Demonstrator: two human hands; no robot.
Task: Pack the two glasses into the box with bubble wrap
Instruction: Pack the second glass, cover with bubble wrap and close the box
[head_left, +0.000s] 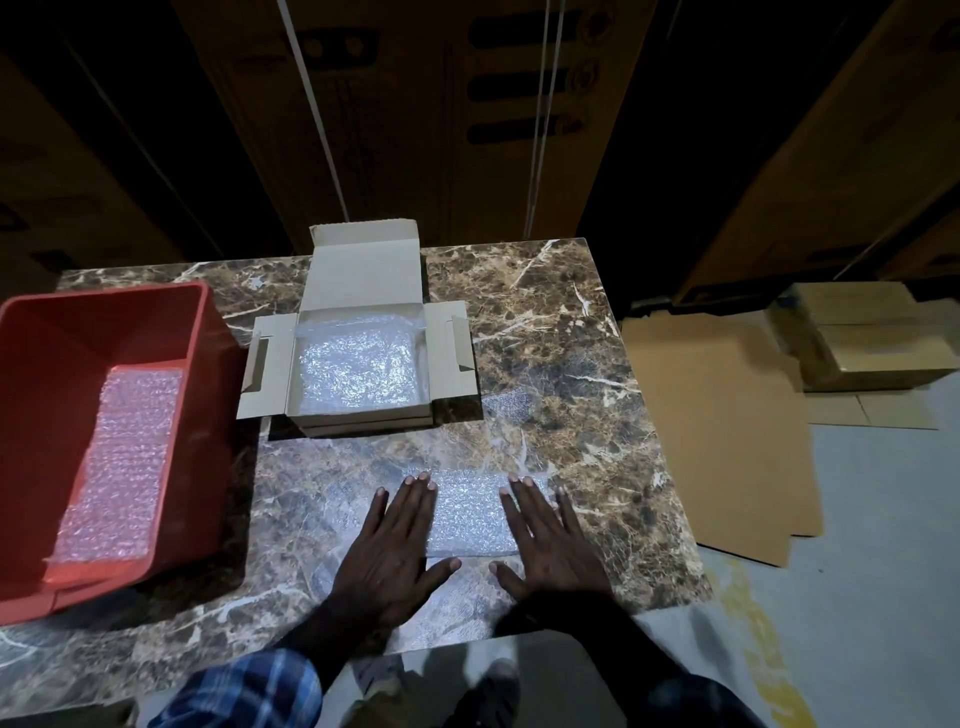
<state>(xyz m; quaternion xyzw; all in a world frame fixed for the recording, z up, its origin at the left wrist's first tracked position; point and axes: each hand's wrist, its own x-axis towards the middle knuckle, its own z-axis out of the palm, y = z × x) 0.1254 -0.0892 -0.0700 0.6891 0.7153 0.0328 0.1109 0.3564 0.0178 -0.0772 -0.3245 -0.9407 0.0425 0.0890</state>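
Plainly, we have the fingers (415, 499) of our left hand (395, 551) stretched straight and flat, and those of our right hand (545, 540) the same, neither hand curled round anything. Both press down on a sheet of bubble wrap (470, 514) spread on the marble surface (561, 332); the left hand covers its left edge, the right hand its right edge, and a bare strip of the sheet shows between them. Checked blue sleeves (249, 691) run back from our wrists toward the near edge.

Beyond the sheet, farther from us, stands the open cardboard box (363, 358), its lid flap upright at the back and its side flaps folded outward. More bubble wrap lines its inside (358, 364). We cannot see any glasses; whether they lie under the wrap in the box we cannot tell.

Left of the sheet, and just beside the box, sits a red plastic bin (104, 322) holding a further length of bubble wrap (119, 467) along its floor.

Right of the sheet, off the surface, flattened cardboard (727, 426) lies on the floor, with a stack of folded cartons (872, 343) behind it.
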